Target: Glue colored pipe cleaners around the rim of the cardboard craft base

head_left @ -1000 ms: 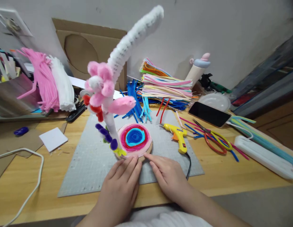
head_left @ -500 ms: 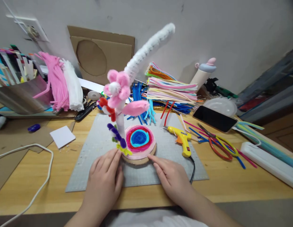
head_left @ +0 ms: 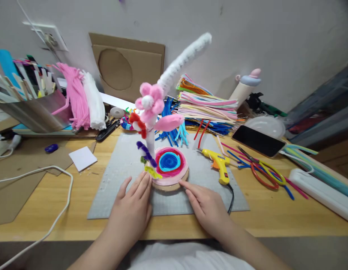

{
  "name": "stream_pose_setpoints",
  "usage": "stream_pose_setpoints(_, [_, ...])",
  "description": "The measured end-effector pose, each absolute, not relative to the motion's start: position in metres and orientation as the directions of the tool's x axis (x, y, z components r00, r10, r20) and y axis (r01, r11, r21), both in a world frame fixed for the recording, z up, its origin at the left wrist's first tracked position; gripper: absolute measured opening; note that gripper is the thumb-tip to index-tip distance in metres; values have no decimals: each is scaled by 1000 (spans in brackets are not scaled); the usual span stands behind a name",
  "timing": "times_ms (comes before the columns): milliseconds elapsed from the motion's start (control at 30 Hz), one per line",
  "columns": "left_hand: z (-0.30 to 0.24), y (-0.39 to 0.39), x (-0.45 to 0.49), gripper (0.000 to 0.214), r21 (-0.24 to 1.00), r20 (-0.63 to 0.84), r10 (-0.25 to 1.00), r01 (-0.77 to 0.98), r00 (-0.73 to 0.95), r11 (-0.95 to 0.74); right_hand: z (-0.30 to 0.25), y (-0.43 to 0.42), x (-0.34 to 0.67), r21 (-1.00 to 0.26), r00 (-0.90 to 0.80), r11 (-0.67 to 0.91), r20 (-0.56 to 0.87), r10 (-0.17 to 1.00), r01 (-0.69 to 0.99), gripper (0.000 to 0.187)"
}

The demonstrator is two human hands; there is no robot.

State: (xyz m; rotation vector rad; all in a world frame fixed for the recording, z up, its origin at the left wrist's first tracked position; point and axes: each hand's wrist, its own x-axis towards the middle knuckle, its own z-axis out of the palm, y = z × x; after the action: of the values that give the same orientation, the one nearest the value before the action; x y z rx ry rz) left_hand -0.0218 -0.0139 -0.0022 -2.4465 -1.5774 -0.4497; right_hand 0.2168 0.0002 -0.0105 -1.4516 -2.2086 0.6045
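A round cardboard base (head_left: 184, 168) lies on the grey cutting mat (head_left: 106, 193), topped with fuzzy rings of pink, red and blue. From its left side rises a white-wrapped stem (head_left: 188, 56) that bends up to the right. The stem carries a pink flower (head_left: 157, 93), a pink leaf (head_left: 170, 122) and a red-and-white flower (head_left: 142, 129). Lower down are a purple piece (head_left: 147, 153) and a yellow one (head_left: 153, 172). My left hand (head_left: 131, 204), fingers stretched, touches the base's left front edge. My right hand (head_left: 206, 202) rests its extended index fingertip on the right front edge.
Right of the base are a yellow glue gun (head_left: 219, 163), scissors (head_left: 264, 174), a phone (head_left: 258, 140) and a white power strip (head_left: 320, 191). Behind lie pipe cleaner bundles (head_left: 206, 107) and a cardboard sheet (head_left: 148, 67). A metal holder (head_left: 36, 116) and white cable (head_left: 68, 198) are at left.
The view has swung slightly left, so everything sits further right. My left hand's outer finger has spread away from the others. Both hands still touch the base.
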Motion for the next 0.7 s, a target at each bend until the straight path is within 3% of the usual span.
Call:
stream_pose_setpoints(300, [-6, -17, -30, 53, 139, 269, 899, 909, 346, -392, -10, -2, 217, -555, -366, 372, 128, 922, 744, 39])
stream_pose_setpoints(533, [1, -22, -20, 38, 224, 378, 885, 901, 271, -371, -10, -1, 217, -556, -372, 384, 140, 917, 737, 39])
stream_pose_setpoints(700, [-1, -23, -16, 37, 211, 424, 861, 894, 281, -396, -8, 0, 216, -555, -380, 388, 137, 915, 736, 39])
